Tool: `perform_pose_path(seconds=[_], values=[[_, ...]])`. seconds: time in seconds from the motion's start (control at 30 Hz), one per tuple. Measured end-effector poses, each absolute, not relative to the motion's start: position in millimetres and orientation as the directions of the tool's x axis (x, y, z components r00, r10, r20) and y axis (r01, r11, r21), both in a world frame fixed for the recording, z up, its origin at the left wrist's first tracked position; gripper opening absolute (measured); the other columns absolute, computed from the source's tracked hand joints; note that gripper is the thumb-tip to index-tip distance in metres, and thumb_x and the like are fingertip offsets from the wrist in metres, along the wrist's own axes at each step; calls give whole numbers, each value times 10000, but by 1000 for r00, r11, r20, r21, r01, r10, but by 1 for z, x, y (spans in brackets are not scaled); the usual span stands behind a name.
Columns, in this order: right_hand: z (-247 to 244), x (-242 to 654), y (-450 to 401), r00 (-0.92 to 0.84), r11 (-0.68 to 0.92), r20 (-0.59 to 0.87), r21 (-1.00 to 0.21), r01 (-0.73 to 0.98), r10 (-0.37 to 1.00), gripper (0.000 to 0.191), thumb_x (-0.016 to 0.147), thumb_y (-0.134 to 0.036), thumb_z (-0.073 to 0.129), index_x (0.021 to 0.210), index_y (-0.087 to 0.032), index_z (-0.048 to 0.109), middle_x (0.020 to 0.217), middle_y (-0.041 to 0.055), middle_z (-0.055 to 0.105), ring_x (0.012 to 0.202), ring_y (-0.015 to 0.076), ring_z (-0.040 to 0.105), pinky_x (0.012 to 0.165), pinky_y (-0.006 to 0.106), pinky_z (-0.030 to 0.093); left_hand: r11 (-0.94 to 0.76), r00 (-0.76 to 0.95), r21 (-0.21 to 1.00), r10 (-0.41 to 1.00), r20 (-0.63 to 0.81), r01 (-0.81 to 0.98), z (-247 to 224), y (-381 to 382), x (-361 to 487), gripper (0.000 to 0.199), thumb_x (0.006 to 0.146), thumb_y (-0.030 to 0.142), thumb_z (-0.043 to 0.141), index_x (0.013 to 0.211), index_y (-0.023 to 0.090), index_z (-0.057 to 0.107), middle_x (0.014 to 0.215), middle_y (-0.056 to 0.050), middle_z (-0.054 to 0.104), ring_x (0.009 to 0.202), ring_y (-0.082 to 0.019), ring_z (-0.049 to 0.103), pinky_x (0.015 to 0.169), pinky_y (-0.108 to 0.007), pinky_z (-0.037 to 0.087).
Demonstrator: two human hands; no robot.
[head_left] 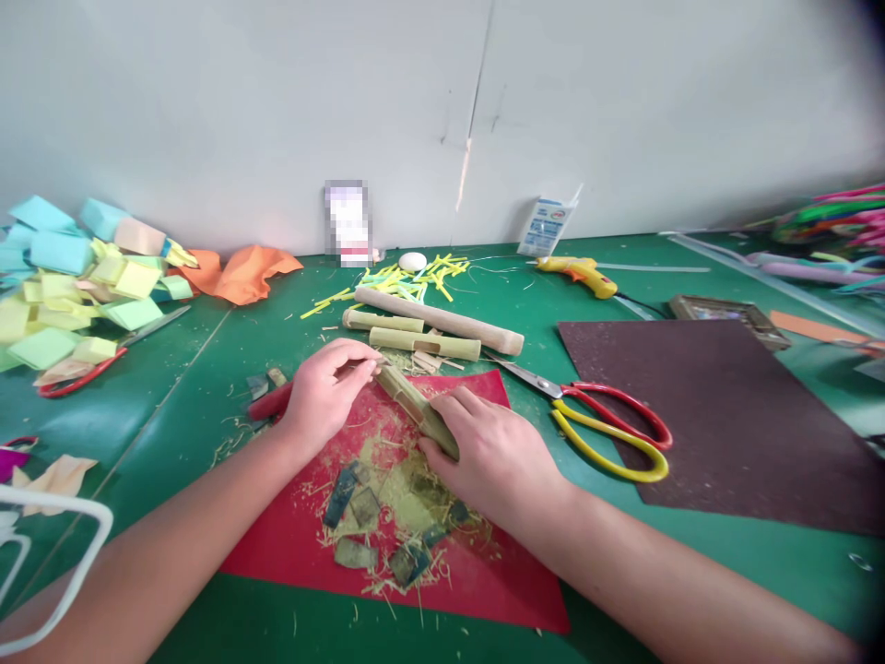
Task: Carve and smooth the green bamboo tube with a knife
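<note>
A short bamboo tube (407,401) with a slot cut in its side slants above the red sheet (484,590). My right hand (494,447) is wrapped over its near end. At the far end the fingers of my left hand (324,392) are pinched together; a small dark tip shows there, too little to name. A red-handled object (271,402) lies partly hidden behind my left wrist. Dark green bamboo chips (409,561) and fine shavings are scattered on the sheet. Just beyond lie two more cut bamboo tubes (449,345) and a longer pale stick (442,320).
Scissors (608,415) with red and yellow handles lie at right, partly on a dark brown sheet (747,433). A yellow glue gun (577,275), a leaning phone (348,223) and yellow strips (442,272) are at the back. Folded paper blocks (76,277) pile up at left.
</note>
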State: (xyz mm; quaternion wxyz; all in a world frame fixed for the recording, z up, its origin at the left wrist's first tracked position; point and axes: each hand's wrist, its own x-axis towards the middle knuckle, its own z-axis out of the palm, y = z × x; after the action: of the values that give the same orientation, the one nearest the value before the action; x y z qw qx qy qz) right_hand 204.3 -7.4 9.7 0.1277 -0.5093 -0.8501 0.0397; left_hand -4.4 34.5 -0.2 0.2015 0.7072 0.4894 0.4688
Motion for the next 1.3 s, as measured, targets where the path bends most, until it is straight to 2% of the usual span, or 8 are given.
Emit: perform_pose_path(seconds=[0.17, 0.33, 0.43, 0.63, 0.8, 1.0, 1.13, 1.3], values=[[9, 204, -8, -458, 492, 193, -200, 847, 868, 150, 821, -307, 535, 896, -186, 582, 896, 21, 609, 750, 160, 578, 602, 288, 360, -605, 333, 451, 768, 547, 656, 2, 38, -11, 180, 895, 186, 479, 955, 196, 648, 991, -55, 656, 952, -169, 597, 919, -329, 464], [9, 204, -8, -478, 512, 198, -189, 838, 855, 150, 827, -304, 531, 887, -176, 581, 884, 30, 599, 747, 164, 570, 607, 284, 362, -656, 465, 281, 718, 518, 701, -2, 43, -15, 262, 856, 137, 482, 1076, 184, 616, 1055, -82, 616, 999, -198, 564, 932, -355, 451], [9, 204, -9, -482, 515, 196, -183, 837, 854, 168, 837, -304, 518, 916, -171, 584, 892, 36, 596, 760, 171, 571, 619, 286, 370, -664, 493, 256, 714, 497, 703, -2, 43, -15, 279, 829, 127, 504, 1076, 176, 624, 1057, -88, 596, 984, -202, 553, 915, -348, 457], [8, 204, -8, -487, 524, 221, -159, 837, 845, 155, 827, -306, 539, 890, -174, 588, 876, 40, 592, 747, 175, 557, 621, 292, 383, -664, 484, 272, 714, 505, 696, 0, 44, -18, 211, 887, 171, 485, 1024, 194, 643, 1032, -68, 616, 965, -182, 557, 914, -327, 446], [5, 202, -8, -481, 528, 249, -183, 829, 841, 145, 818, -282, 548, 897, -165, 582, 892, 53, 591, 761, 174, 541, 621, 286, 394, -666, 504, 212, 702, 503, 715, 2, 41, -15, 199, 903, 188, 477, 980, 187, 660, 984, -71, 637, 938, -196, 552, 871, -337, 448], [2, 200, -9, -495, 535, 227, -171, 827, 838, 124, 841, -249, 513, 897, -158, 576, 888, 53, 574, 726, 165, 541, 582, 282, 390, -749, 611, 181, 634, 474, 638, 0, 35, -8, 222, 927, 172, 432, 963, 169, 651, 945, -76, 642, 922, -188, 543, 853, -329, 453], [2, 200, -10, -518, 558, 231, -164, 814, 824, 142, 849, -239, 509, 935, -149, 577, 906, 61, 570, 755, 173, 538, 624, 291, 408, -727, 574, 137, 629, 524, 672, -2, 37, -11, 233, 929, 179, 422, 944, 176, 655, 936, -78, 639, 915, -192, 538, 852, -342, 453], [4, 199, -11, -536, 574, 232, -146, 806, 811, 134, 851, -229, 509, 924, -144, 583, 890, 62, 572, 744, 173, 532, 611, 297, 402, -752, 626, 154, 629, 461, 641, -1, 34, -9, 229, 930, 171, 422, 938, 168, 650, 928, -78, 634, 909, -191, 538, 837, -332, 451]])
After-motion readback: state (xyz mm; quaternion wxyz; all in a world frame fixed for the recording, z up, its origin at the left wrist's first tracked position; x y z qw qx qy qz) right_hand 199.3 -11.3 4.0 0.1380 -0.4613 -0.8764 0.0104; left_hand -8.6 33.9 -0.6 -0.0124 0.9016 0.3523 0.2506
